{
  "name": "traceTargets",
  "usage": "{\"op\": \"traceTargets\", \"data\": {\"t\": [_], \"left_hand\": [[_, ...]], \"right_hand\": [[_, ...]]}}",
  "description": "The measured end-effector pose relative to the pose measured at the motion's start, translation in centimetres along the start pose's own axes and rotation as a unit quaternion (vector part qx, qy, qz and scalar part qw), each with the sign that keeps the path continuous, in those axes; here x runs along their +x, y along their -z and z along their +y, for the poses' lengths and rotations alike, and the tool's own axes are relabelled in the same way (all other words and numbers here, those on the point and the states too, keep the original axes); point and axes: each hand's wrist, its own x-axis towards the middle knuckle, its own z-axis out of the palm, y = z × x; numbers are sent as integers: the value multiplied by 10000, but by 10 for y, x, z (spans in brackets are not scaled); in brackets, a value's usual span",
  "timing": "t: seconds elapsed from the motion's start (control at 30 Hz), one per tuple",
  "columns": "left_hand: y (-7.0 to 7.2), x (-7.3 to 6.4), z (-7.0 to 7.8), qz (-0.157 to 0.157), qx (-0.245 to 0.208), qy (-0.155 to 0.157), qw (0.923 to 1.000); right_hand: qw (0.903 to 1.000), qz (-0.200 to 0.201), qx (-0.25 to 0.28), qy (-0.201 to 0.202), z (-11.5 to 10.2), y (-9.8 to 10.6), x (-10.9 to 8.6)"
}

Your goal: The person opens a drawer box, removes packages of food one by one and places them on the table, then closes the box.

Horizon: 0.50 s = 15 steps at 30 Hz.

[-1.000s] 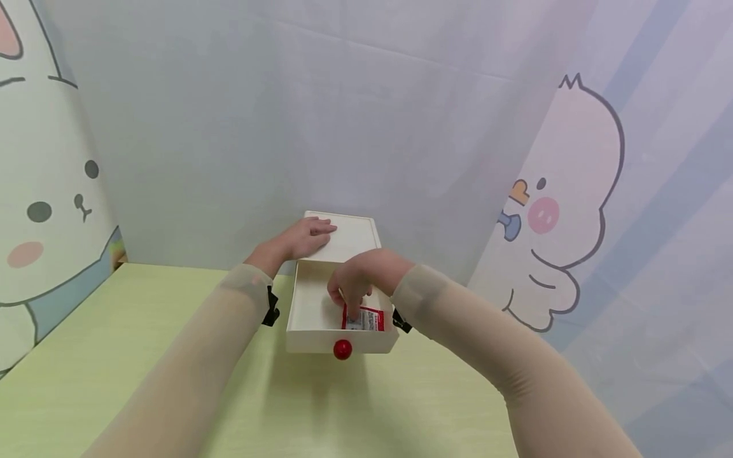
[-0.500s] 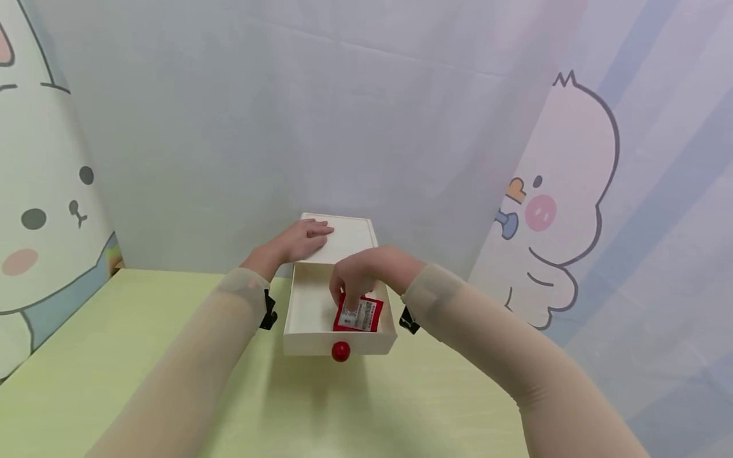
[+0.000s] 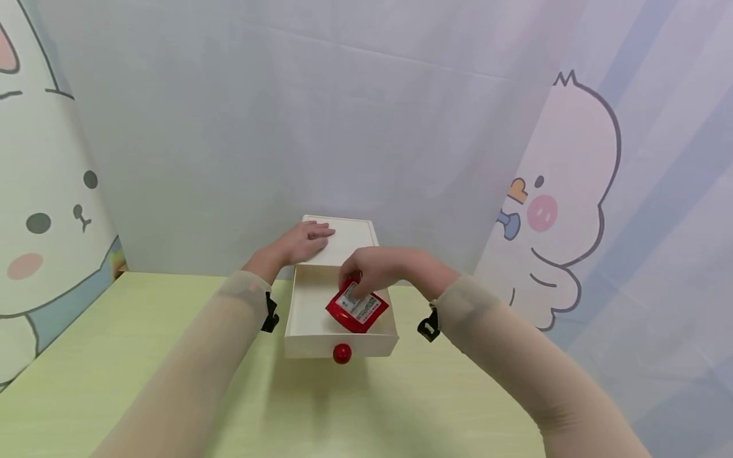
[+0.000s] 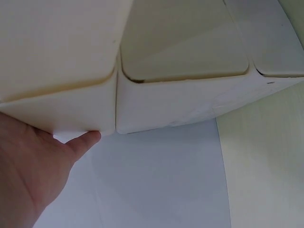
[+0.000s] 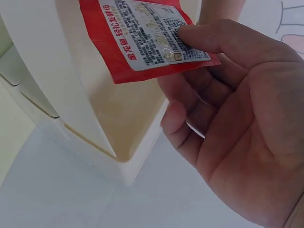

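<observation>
Fingers and thumb of the right hand (image 3: 375, 267) pinch the packet (image 3: 357, 310), which within the last second has risen and turned over the open drawer (image 3: 309, 299), seemingly off its floor, while the left hand (image 3: 299, 242) rests, fingers extended, on the box (image 3: 352, 233).

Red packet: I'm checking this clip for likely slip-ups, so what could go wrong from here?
The red packet might slip into the open drawer: the right hand pinches it near one edge. It could snag on the drawer's front wall. With the drawer pulled out, the white cabinet might shift if the left hand lifts off its top.
</observation>
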Motion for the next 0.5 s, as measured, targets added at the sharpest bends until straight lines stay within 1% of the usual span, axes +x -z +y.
{"op": "traceTargets", "data": {"t": [0.17,0.33,0.5], "left_hand": [[-1,1,0,32,35,1,10000],[-1,1,0,27,49,52,10000],[-1,2,1,30,4,68,10000]], "right_hand": [[9995,296,108,1,10,2,-7],[9976,548,432,24,20,1,-15],[9935,791,811,102,30,-2,-20]]}}
